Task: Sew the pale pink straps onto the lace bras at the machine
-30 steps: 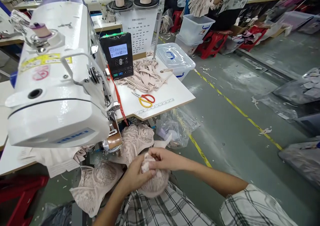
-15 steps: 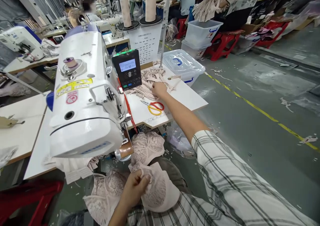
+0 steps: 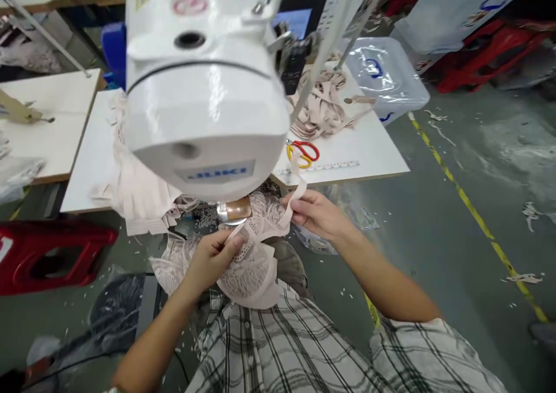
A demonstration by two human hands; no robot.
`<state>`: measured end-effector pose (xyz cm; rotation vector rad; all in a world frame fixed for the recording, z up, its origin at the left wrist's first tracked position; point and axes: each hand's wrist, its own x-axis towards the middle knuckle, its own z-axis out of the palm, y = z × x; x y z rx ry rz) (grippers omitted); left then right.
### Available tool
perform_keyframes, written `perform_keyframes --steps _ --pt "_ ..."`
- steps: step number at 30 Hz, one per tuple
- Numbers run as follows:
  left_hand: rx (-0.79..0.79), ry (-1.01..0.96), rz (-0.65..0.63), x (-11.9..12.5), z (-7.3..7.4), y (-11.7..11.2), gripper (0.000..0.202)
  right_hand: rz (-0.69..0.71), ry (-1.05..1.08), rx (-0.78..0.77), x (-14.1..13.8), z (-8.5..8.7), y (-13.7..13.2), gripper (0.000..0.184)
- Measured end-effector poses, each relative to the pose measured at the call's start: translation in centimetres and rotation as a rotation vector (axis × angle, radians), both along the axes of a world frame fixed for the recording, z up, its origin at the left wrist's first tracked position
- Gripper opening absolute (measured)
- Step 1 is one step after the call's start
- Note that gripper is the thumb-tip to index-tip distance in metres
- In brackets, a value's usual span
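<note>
My left hand [image 3: 217, 254] pinches the edge of a pale pink lace bra [image 3: 249, 274] just in front of the sewing machine [image 3: 208, 109]. A strip of pale pink strap [image 3: 299, 187] is pinched between the thumb and fingers of my right hand [image 3: 317, 210], its free end sticking up. More lace bra pieces [image 3: 174, 263] hang to the left of my left hand, and another lace cup [image 3: 264, 208] lies behind, near the machine's copper-coloured arm end [image 3: 238, 209]. Whether the strap touches the bra I cannot tell.
Red-and-yellow scissors [image 3: 304, 153] lie on the white table [image 3: 373, 155] beside a heap of pink straps [image 3: 321, 106]. A lidded clear bin [image 3: 386, 74] stands behind. Stacked pale fabric pieces [image 3: 143, 196] hang off the table's left part. A red stool [image 3: 56, 257] is at left.
My right hand has come back from the strap heap to near the bra, now with a strap in it. My left hand keeps hold of the bra. The view has tilted down.
</note>
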<state>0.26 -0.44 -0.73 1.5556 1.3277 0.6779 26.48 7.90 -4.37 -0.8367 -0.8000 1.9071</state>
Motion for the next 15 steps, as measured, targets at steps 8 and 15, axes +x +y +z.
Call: perform_keyframes --steps 8,15 --pt "-0.011 0.03 -0.035 -0.6 0.1 -0.3 0.039 0.269 -0.169 0.226 -1.9 -0.1 -4.7 0.023" --pt "-0.03 0.048 -0.203 -0.6 1.0 -0.7 0.044 0.403 -0.29 0.46 -4.7 2.4 -5.5 0.021"
